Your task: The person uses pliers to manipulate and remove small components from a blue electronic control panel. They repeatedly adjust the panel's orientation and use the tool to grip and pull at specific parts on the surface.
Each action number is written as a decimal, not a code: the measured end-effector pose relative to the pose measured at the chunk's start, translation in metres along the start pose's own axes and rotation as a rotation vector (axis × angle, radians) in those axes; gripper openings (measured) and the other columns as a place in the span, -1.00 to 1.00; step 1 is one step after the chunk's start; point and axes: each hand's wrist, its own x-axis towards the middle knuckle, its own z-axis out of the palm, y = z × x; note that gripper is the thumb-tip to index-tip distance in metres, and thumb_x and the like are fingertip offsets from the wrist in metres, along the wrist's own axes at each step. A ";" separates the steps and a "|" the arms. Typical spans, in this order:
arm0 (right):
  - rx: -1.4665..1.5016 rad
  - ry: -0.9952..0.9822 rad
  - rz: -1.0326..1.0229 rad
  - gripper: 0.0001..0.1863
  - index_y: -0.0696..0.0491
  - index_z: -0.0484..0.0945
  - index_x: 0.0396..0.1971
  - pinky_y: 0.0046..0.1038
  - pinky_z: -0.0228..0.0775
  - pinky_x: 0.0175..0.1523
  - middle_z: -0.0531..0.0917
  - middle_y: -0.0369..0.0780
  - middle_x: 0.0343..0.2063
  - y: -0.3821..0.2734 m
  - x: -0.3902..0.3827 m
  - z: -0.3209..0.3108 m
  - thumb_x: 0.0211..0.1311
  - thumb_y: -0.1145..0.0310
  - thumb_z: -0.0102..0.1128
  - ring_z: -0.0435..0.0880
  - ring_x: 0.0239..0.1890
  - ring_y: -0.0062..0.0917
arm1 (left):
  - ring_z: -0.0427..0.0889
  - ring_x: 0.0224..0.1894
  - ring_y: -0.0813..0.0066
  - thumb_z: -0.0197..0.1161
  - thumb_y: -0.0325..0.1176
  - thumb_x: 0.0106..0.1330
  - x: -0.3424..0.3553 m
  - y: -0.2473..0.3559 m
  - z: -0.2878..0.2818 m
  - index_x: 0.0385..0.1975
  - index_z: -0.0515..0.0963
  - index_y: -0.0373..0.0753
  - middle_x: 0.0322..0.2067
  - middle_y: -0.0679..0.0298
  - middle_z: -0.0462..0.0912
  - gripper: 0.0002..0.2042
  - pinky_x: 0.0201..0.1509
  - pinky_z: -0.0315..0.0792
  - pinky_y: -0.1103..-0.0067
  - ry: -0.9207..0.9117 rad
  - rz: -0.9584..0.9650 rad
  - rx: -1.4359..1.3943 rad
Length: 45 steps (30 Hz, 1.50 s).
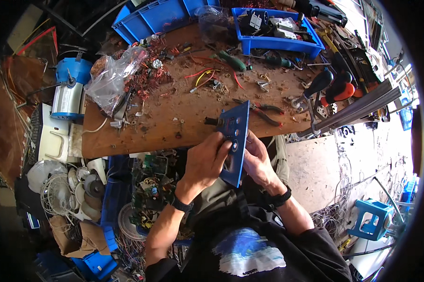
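Note:
A flat blue control panel (240, 149) is held upright, nearly edge-on, over the near edge of the workbench. Round fittings sit on its left-hand face, and a black knob-like part (213, 121) juts out from that side. My left hand (203, 159) is closed at this face, thumb and fingers against a round fitting (234, 145). From the other side my right hand (258, 159) grips the panel; some of its fingers are hidden behind it. Just beyond the panel lie pliers with black and red handles (270, 114).
Scraps and wire bits litter the wooden bench (184, 113). Blue bins (280, 47) stand at the back. Clamps and a red-handled tool (340, 92) lie right, near a metal bar (357, 110). Copper wire and a plastic bag (111, 82) are left. Circuit boards (151, 188) fill the space below.

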 end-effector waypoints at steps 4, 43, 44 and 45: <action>-0.204 -0.030 -0.034 -0.77 0.12 0.49 -0.07 -0.50 0.51 -0.12 0.67 -0.27 -0.33 0.007 0.007 0.003 0.54 0.29 0.29 0.61 -0.30 -0.66 | 0.61 -0.40 -0.13 -0.02 -0.20 0.64 -0.005 -0.008 -0.002 -0.20 0.45 -0.28 -0.43 -0.02 0.55 -0.73 -0.31 0.48 0.22 -0.014 -0.125 -0.121; -1.139 -0.159 -0.593 -0.75 0.21 0.35 -0.17 -0.10 0.29 -0.01 0.37 0.00 -0.27 0.041 0.020 0.027 0.58 0.31 0.08 0.37 -0.20 -0.05 | 0.54 0.16 0.41 -0.01 -0.02 0.67 -0.075 -0.080 0.049 0.32 0.38 -0.22 0.18 0.27 0.53 -0.54 0.24 0.49 0.35 0.243 -0.185 -0.630; -1.141 -0.153 -0.633 -0.74 0.22 0.36 -0.18 -0.10 0.30 -0.03 0.39 0.00 -0.28 0.040 0.021 0.028 0.56 0.31 0.11 0.38 -0.22 -0.04 | 0.55 0.15 0.42 0.00 -0.02 0.66 -0.078 -0.083 0.050 0.31 0.39 -0.22 0.16 0.28 0.53 -0.55 0.23 0.50 0.36 0.252 -0.181 -0.646; -1.143 -0.148 -0.673 -0.73 0.22 0.38 -0.20 -0.11 0.31 -0.04 0.40 0.00 -0.30 0.039 0.022 0.028 0.54 0.30 0.15 0.39 -0.24 -0.03 | 0.56 0.14 0.43 0.01 -0.02 0.66 -0.081 -0.086 0.050 0.31 0.40 -0.22 0.15 0.28 0.54 -0.55 0.22 0.51 0.36 0.258 -0.175 -0.663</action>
